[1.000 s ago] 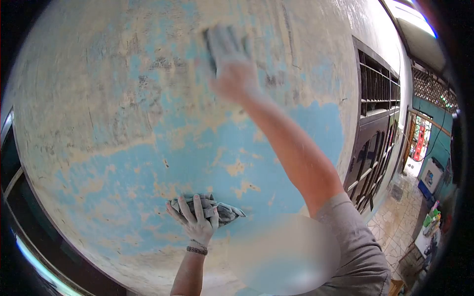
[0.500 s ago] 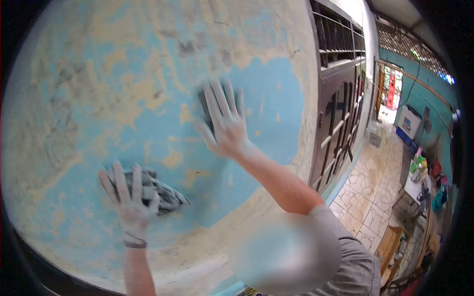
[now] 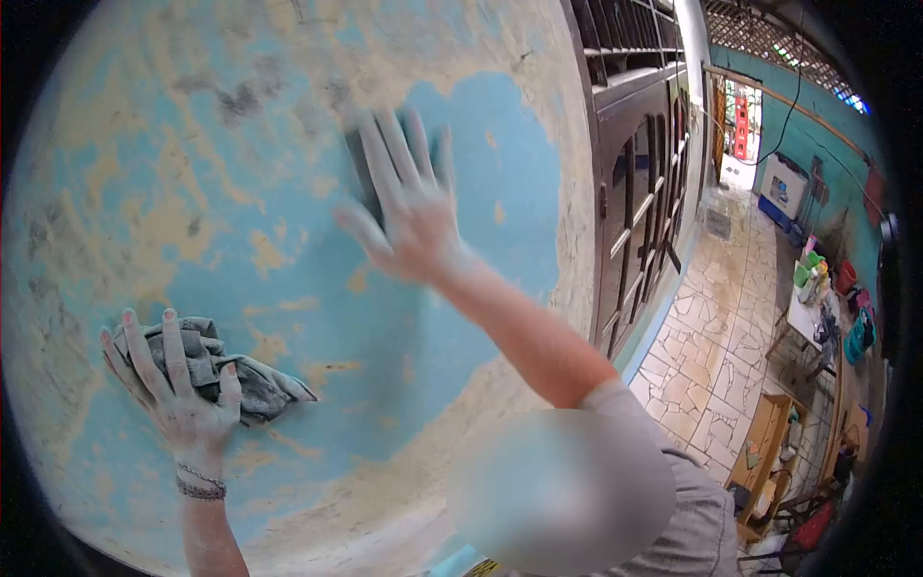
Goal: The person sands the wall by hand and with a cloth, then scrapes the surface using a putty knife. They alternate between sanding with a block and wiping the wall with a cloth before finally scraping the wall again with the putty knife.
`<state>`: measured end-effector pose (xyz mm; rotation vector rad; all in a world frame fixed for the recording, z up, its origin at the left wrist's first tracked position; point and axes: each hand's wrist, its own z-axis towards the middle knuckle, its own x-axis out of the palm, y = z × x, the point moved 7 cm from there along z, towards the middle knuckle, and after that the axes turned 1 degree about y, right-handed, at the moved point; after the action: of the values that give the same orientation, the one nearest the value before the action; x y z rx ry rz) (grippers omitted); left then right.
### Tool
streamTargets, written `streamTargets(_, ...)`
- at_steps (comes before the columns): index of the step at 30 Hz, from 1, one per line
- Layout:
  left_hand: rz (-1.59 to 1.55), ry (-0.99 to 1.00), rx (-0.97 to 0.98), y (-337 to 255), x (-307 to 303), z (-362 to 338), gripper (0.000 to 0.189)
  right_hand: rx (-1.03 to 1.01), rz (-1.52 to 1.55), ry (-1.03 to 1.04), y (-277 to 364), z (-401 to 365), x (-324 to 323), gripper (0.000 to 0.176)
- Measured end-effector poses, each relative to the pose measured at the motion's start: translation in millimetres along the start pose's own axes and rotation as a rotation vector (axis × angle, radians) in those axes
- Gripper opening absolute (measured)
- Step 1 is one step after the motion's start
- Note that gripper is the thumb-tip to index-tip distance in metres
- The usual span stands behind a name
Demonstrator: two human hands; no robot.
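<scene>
My left hand [image 3: 183, 404] presses a crumpled grey cloth [image 3: 260, 387] against the wall, with fingers spread over its left side and the thumb on it. The cloth's pointed end sticks out to the right. Higher and to the right, my right hand [image 3: 413, 216] lies flat over a dark sheet that looks like sandpaper [image 3: 360, 173]. Its edge shows left of the fingers; the rest is hidden under the hand. Both hands look whitened with dust. The wall [image 3: 346, 279] has light blue paint with worn beige and grey patches.
A dark wooden door [image 3: 639, 202] with a barred vent stands right of the wall. Beyond lies a floor of pale broken tiles [image 3: 711, 317]. At far right are a white washing machine [image 3: 784, 188], a cluttered table [image 3: 803, 322] and a wooden crate [image 3: 760, 462] holding several things.
The view has shifted, so both hands and the wall appear farther left. The cloth and sandpaper stay pressed to the wall under my hands.
</scene>
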<state>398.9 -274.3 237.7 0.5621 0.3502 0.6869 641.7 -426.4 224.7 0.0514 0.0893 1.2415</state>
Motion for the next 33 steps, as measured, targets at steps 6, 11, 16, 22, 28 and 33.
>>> streamTargets(6, -0.015, -0.004, 0.054, -6.8, 2.7, 0.9, 0.065, 0.094, 0.043, 0.027, -15.2, -112.1, 7.9, 0.077)
streamTargets(11, -0.016, -0.01, 0.035, -8.1, 2.8, 1.1, 0.064, 0.142, 0.005, 0.079, -24.7, -190.5, 11.6, 0.081)
streamTargets(16, -0.024, -0.025, 0.072, -7.4, 3.3, -1.5, 0.064, 0.129, -0.014, -0.053, -29.3, -7.5, 1.1, 0.086)
streamTargets(22, -0.031, 0.003, 0.077, -8.9, 6.2, -4.6, 0.063, 0.174, -0.032, 0.093, -31.5, -167.9, 9.7, 0.087)
streamTargets(28, 0.005, 0.017, 0.082, -8.8, 5.6, -3.1, 0.064, 0.058, 0.019, -0.031, -24.7, -14.5, -0.7, 0.083)
streamTargets(33, -0.016, -0.001, 0.095, -10.4, 5.0, -0.1, 0.064, 0.052, 0.069, 0.048, -21.7, -67.1, 3.5, 0.082)
